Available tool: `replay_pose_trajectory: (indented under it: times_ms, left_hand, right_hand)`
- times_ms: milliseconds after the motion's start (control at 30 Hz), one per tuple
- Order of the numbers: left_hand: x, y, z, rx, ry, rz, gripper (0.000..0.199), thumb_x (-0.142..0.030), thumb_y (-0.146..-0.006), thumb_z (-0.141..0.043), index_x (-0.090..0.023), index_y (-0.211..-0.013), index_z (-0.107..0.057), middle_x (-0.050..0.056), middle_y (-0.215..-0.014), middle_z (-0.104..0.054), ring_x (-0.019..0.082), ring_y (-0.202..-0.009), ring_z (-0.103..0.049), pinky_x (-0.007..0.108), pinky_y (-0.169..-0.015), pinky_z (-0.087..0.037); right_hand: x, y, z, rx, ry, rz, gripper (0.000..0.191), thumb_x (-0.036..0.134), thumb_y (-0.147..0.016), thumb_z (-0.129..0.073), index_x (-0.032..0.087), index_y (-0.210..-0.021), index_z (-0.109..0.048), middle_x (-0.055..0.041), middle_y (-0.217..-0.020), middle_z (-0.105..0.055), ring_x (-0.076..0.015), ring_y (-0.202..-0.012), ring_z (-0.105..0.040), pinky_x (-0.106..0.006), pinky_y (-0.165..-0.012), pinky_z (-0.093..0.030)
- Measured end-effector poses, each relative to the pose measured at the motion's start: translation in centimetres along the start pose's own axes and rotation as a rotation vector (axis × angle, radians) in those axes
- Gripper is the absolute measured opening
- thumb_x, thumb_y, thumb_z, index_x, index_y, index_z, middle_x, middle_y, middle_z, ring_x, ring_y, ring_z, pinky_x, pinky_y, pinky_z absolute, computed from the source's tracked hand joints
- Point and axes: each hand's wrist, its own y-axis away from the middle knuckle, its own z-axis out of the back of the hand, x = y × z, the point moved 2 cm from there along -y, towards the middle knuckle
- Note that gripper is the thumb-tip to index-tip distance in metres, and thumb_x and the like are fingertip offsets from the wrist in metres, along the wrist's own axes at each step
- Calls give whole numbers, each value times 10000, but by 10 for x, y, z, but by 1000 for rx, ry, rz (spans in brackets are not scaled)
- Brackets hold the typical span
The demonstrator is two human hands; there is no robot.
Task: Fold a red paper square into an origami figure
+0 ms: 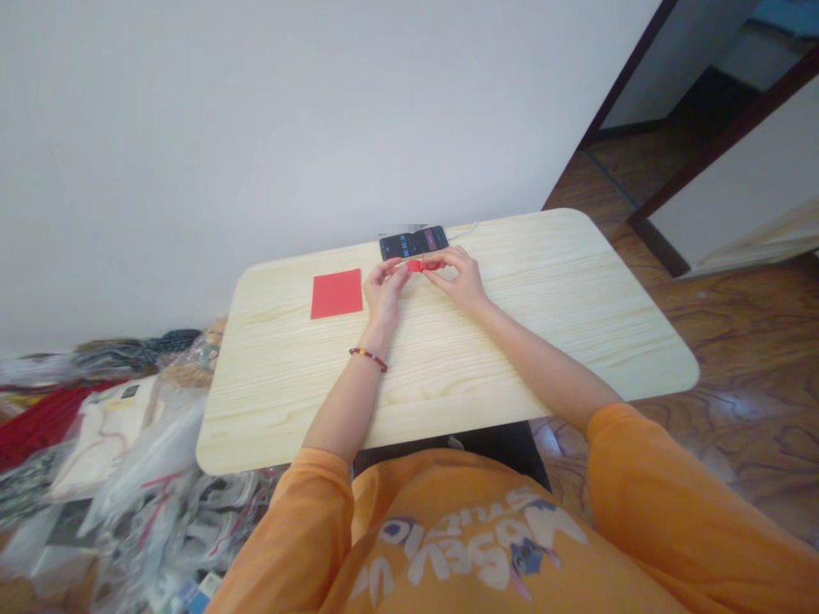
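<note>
My left hand (384, 292) and my right hand (459, 277) meet near the far side of a pale wooden table (287, 375). Between their fingertips they pinch a small folded strip of red paper (422, 265), partly hidden by my fingers. To the left of my left hand, a flat square of red paper (336, 293) lies on the tabletop. A black smartphone (414, 243) with a lit screen lies just beyond my hands, close to the table's far edge. A beaded bracelet (368, 359) circles my left wrist.
A white wall (256, 128) runs along the table's far side. A white cable (464, 230) trails from behind the smartphone. Plastic bags and fabric (128, 477) are heaped on the floor at the left. A brown patterned floor (735, 341) and a doorway lie to the right.
</note>
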Motion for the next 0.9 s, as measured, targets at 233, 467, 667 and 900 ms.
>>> replay_pose_trajectory:
  times_ms: [233, 467, 667, 900]
  left_hand:
    - [-7, 0, 1, 88, -204, -92, 356, -212, -618, -793, -233, -962, -704, 28, -1010, -689, 142, -910, -653, 260, -860, -498]
    - [-15, 1, -2, 280, -205, 56, 421, -256, -650, -790, -266, -1059, -689, 51, -1217, -643, 170, -939, -667, 271, -798, -532]
    - [-15, 4, -3, 378, -220, 171, 493, -271, -645, -811, -257, -1116, -665, 57, -957, -722, 132, -708, -672, 244, -702, -537]
    - [-11, 6, -3, 367, -216, 106, 455, -269, -635, -820, -241, -1067, -681, 55, -926, -727, 152, -746, -684, 287, -756, -539]
  right_hand:
    - [-5, -1, 2, -41, -123, -156, 86, 298, -750, -687, 237, -798, -724, -31, -853, -708, -188, -802, -558, -340, -800, -437]
    - [-14, -5, -4, 55, -590, -430, 226, 389, -621, -777, 198, -731, -726, -21, -787, -715, -160, -774, -615, -300, -767, -473]
    - [-15, -5, -4, 64, -697, -473, 261, 380, -575, -816, 193, -736, -730, -27, -828, -734, -157, -806, -639, -300, -794, -493]
    - [-14, -5, -1, 28, -650, -481, 201, 335, -599, -792, 204, -740, -733, -25, -831, -738, -160, -822, -633, -277, -725, -492]
